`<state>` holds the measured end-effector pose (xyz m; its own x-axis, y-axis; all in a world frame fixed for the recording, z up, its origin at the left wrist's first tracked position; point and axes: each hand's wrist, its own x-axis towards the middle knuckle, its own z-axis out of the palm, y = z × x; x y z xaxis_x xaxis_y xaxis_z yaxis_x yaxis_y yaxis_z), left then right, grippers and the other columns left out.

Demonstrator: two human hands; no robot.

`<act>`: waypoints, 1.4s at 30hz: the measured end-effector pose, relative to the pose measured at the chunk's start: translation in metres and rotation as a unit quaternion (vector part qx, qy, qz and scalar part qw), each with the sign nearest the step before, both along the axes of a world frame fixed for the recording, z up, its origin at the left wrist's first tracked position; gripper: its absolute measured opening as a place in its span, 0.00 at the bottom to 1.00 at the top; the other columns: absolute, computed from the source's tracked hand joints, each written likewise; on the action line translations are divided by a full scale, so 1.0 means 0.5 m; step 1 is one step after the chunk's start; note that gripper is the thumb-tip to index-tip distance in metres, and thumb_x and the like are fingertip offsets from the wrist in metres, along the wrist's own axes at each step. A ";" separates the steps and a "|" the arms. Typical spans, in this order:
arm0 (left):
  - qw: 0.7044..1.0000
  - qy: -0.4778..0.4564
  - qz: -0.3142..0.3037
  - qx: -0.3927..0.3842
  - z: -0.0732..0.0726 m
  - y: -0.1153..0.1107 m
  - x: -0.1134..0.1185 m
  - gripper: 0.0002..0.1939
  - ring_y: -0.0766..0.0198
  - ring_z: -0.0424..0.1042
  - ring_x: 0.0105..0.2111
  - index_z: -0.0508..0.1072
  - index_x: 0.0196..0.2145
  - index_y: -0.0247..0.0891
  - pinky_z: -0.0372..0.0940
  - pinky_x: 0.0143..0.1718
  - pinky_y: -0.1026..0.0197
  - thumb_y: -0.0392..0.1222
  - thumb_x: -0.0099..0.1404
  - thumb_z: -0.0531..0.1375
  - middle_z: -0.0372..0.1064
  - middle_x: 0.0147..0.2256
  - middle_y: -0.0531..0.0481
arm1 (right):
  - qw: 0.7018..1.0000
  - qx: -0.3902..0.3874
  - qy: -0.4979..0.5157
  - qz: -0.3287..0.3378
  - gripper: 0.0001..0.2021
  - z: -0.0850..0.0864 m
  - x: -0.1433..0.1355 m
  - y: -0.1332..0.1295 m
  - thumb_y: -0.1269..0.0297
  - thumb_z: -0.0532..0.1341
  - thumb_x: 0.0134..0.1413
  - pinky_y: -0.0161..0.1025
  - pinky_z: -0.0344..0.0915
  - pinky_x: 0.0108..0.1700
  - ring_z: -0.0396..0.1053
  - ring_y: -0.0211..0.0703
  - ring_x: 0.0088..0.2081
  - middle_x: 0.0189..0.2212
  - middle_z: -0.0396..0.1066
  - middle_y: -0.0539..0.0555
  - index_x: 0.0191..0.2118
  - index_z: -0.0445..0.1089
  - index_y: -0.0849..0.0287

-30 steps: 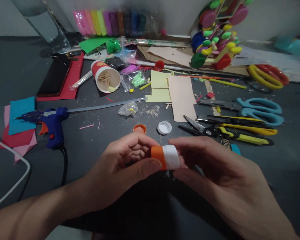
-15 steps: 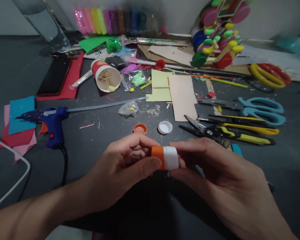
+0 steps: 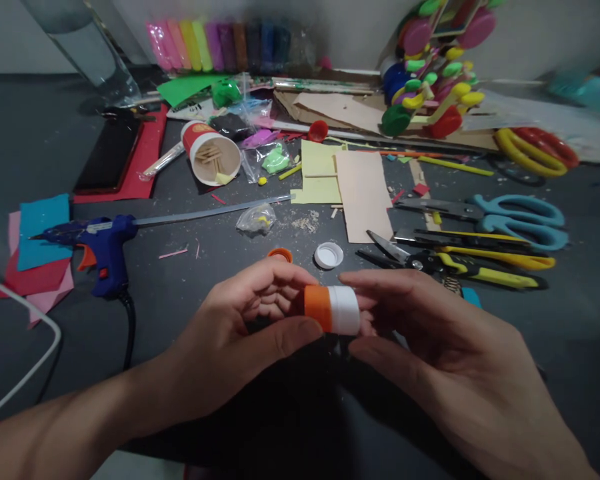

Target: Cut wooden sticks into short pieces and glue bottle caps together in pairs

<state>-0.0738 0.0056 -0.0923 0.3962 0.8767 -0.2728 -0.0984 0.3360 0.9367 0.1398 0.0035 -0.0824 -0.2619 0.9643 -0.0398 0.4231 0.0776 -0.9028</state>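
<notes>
Between my hands are two bottle caps set end to end, an orange cap [image 3: 317, 308] on the left and a white cap [image 3: 345, 310] on the right. My left hand [image 3: 260, 313] pinches the orange one between thumb and fingers. Around the white end, my right hand [image 3: 430, 340] is spread, its thumb and forefinger apart from the cap; whether its other fingers touch the end, I cannot tell. Just beyond lie a loose white cap [image 3: 329, 256] and a loose orange cap [image 3: 281, 254], the latter partly hidden by my left hand.
At left lies a blue glue gun [image 3: 107, 250] with a glue stick. Blue-handled scissors [image 3: 523, 217], a cutter and pliers [image 3: 505, 275] lie right. Behind are a tipped paper cup [image 3: 200, 139], card pieces [image 3: 365, 193], a phone [image 3: 111, 155] and a colourful clay-wheeled model [image 3: 430, 100].
The thumb and forefinger of my right hand have loosened from the white cap. The joined caps have shifted and turned slightly, and my left hand still holds the orange one.
</notes>
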 end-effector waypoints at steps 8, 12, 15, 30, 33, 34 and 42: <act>1.000 0.028 -0.002 -0.007 0.000 -0.001 0.000 0.11 0.70 0.69 0.29 0.74 0.42 0.39 0.62 0.29 0.68 0.47 0.66 0.65 0.75 0.34 0.52 | 0.995 0.081 -0.041 0.029 0.08 -0.005 -0.004 0.005 0.57 0.67 0.61 0.27 0.67 0.30 0.73 0.34 0.30 0.34 0.77 0.42 0.45 0.73 0.43; 1.000 0.003 0.001 -0.019 -0.002 0.001 0.000 0.10 0.70 0.71 0.32 0.74 0.41 0.39 0.63 0.31 0.68 0.46 0.66 0.66 0.76 0.36 0.52 | 0.993 0.102 -0.037 0.040 0.07 -0.005 -0.004 0.005 0.58 0.67 0.62 0.27 0.66 0.30 0.73 0.34 0.31 0.35 0.77 0.43 0.45 0.74 0.45; 1.000 0.019 -0.008 -0.020 -0.002 0.002 -0.001 0.12 0.69 0.70 0.31 0.74 0.43 0.39 0.62 0.30 0.67 0.48 0.66 0.65 0.75 0.37 0.50 | 0.994 0.096 -0.048 0.033 0.07 -0.005 -0.003 0.003 0.56 0.67 0.62 0.28 0.67 0.30 0.73 0.35 0.30 0.34 0.77 0.43 0.45 0.73 0.44; 0.990 -0.027 -0.096 -0.097 0.007 0.007 -0.012 0.13 0.64 0.69 0.34 0.78 0.42 0.39 0.63 0.35 0.65 0.50 0.67 0.62 0.73 0.36 0.49 | 0.976 0.107 -0.039 0.187 0.24 -0.016 0.012 0.013 0.55 0.70 0.58 0.36 0.67 0.57 0.67 0.45 0.58 0.59 0.64 0.48 0.58 0.65 0.42; 0.989 -0.050 -0.108 -0.092 0.009 0.008 -0.011 0.16 0.65 0.68 0.35 0.76 0.43 0.39 0.62 0.36 0.65 0.53 0.66 0.63 0.72 0.36 0.50 | 0.975 0.123 -0.042 0.178 0.21 -0.017 0.010 0.008 0.57 0.69 0.59 0.34 0.63 0.59 0.65 0.42 0.59 0.59 0.63 0.46 0.56 0.66 0.42; 0.988 -0.058 -0.108 -0.098 0.007 0.007 -0.011 0.18 0.65 0.68 0.35 0.76 0.45 0.39 0.62 0.36 0.65 0.55 0.65 0.64 0.72 0.37 0.50 | 0.977 0.128 -0.037 0.164 0.21 -0.017 0.010 0.006 0.58 0.69 0.60 0.34 0.62 0.60 0.64 0.42 0.60 0.59 0.63 0.46 0.56 0.66 0.42; 0.953 -0.197 -0.102 -0.205 -0.019 -0.004 0.001 0.20 0.61 0.72 0.40 0.76 0.43 0.40 0.64 0.45 0.61 0.54 0.58 0.70 0.73 0.39 0.50 | 0.970 0.186 -0.067 0.142 0.20 -0.018 -0.001 -0.004 0.62 0.65 0.63 0.38 0.61 0.61 0.61 0.44 0.62 0.60 0.61 0.49 0.58 0.63 0.45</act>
